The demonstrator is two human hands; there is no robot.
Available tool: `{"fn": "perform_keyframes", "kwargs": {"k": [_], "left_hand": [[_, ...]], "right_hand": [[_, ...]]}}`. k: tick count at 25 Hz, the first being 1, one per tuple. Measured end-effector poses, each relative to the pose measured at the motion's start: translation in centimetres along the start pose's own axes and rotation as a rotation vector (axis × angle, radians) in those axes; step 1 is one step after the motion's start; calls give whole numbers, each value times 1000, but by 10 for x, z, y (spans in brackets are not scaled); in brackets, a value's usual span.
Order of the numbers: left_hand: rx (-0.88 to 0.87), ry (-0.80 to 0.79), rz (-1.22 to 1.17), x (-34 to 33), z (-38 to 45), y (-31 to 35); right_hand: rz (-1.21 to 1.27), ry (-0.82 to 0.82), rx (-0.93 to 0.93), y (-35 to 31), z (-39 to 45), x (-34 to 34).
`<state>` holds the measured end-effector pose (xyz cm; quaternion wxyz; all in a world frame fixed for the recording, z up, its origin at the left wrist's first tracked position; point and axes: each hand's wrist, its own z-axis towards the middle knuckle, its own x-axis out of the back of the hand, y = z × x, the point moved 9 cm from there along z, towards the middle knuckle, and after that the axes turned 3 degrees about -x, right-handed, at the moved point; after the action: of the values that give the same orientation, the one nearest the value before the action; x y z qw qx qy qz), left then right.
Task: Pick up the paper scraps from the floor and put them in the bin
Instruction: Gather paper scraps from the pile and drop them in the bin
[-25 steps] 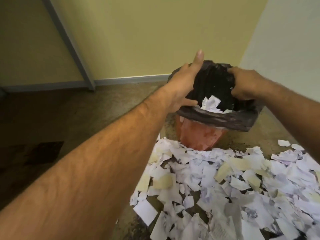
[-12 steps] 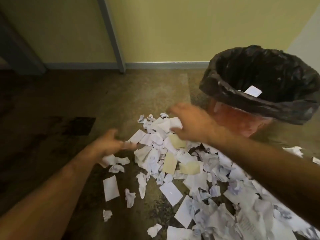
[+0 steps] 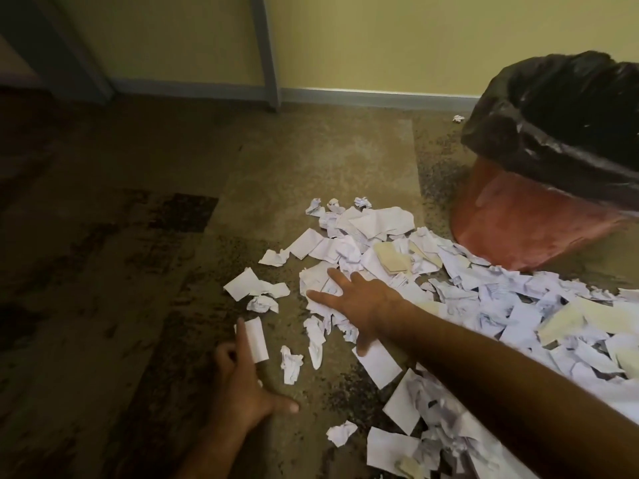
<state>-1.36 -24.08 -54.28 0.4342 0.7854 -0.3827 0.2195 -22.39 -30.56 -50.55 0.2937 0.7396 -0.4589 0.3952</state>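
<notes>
Head view, right hand (image 3: 363,299) spread on paper scraps (image 3: 484,299), left hand (image 3: 242,385) touching one

Yellow wall (image 3: 380,39) w/ grey baseboard (image 3: 363,95) – grey post (image 3: 264,50), dark patch (image 3: 183,212) on carpet.

One head-worn wide-angle view, looking forward and down at the floor.

The camera sits above and behind both arms, which enter from the bottom edge: the left hand (image 3: 242,385) low in the middle, the right hand (image 3: 359,302) reaching in from the lower right. It faces a yellow wall (image 3: 380,39) across the top, with the floor (image 3: 138,271) filling most of the picture. The paper scraps (image 3: 484,305) lie close below, spread from the centre to the lower right, and the bin (image 3: 539,216) stands at the right edge, partly cut off. Straight lines bend near the edges. No second view exists, so nothing is shared.
</notes>
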Motion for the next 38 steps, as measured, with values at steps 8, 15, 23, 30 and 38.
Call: {"fn": "perform_keyframes", "kwargs": {"k": [8, 15, 23, 30, 38], "left_hand": [[-104, 74, 111, -17, 23, 38], [-201, 226, 58, -25, 36, 59], [-187, 268, -53, -13, 43, 58], [-115, 101, 155, -11, 60, 68], [-141, 92, 263, -11, 49, 64]], "right_hand": [[136, 64, 87, -24, 19, -4], [163, 158, 140, -40, 14, 1], [521, 203, -12, -19, 14, 0], [468, 61, -108, -22, 38, -5], [575, 152, -206, -10, 36, -12]]}}
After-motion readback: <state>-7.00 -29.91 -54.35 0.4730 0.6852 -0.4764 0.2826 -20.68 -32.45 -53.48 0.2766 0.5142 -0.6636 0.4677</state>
